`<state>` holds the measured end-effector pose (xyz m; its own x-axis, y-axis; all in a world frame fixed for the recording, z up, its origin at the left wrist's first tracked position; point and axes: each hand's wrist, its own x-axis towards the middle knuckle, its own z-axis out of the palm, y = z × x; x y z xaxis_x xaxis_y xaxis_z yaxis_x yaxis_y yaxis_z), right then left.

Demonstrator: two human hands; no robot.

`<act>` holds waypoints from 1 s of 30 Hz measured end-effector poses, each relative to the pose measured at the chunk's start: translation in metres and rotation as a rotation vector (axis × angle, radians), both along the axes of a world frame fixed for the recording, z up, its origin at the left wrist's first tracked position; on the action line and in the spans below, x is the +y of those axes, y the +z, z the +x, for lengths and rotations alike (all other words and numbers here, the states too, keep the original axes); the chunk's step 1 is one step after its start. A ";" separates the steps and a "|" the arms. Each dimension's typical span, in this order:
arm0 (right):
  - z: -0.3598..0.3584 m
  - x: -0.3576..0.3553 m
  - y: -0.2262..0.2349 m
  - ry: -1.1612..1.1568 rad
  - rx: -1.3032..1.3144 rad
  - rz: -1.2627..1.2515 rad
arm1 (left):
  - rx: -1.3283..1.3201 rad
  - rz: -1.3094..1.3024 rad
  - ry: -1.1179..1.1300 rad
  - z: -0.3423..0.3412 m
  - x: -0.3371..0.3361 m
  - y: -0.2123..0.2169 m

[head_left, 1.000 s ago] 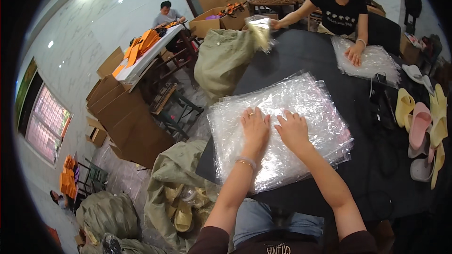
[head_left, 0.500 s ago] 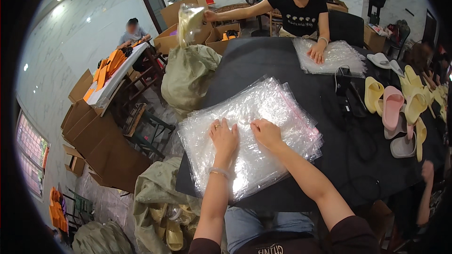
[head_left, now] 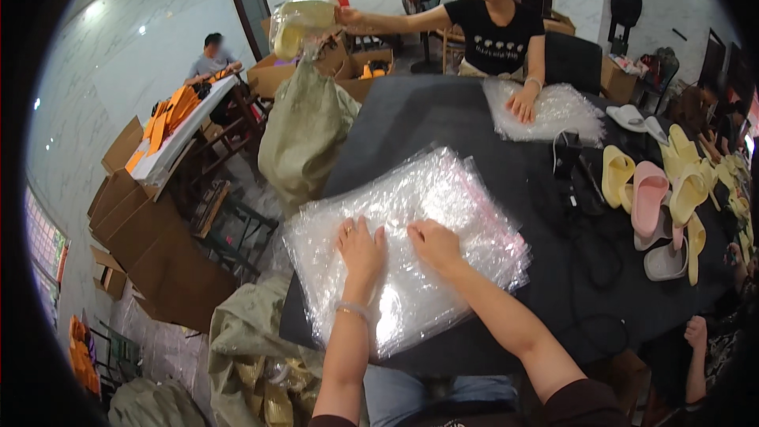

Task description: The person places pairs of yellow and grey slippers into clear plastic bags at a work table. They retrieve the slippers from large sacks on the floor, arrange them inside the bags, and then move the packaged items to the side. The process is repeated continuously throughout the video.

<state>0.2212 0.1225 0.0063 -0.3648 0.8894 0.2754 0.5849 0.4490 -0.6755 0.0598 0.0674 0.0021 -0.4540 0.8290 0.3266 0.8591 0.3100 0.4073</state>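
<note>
A broad stack of clear plastic bags lies on the black tabletop right in front of me, pink strips along its right side. My left hand rests on the stack with its fingers stretched out. Just to the right, my right hand is closed, fingers curled and thumb pressed in, pinching the top bag's film. Across the table, a co-worker's hand lies on a second stack of clear bags. Their other hand holds out a clear bag with yellow slippers over a green woven sack.
Loose slippers stand along the table's right side, among them a pink slipper and a grey slipper. A black device with a cable sits beside them. Left of my legs, an open sack holds yellow slippers. Cardboard stands farther left.
The co-worker's bag of slippers has swung from hanging upright to lying sideways above the sack. My view has shifted slightly; both my hands keep nearly the same places on the stack.
</note>
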 end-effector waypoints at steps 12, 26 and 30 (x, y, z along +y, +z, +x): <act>-0.001 -0.004 0.004 0.014 -0.016 0.078 | 0.048 0.029 -0.006 -0.006 0.001 -0.006; -0.001 -0.006 -0.002 -0.002 -0.003 0.097 | -0.059 -0.010 -0.033 -0.002 -0.007 0.002; -0.001 -0.007 -0.002 -0.004 0.027 0.094 | -0.064 -0.002 -0.035 0.000 -0.008 0.005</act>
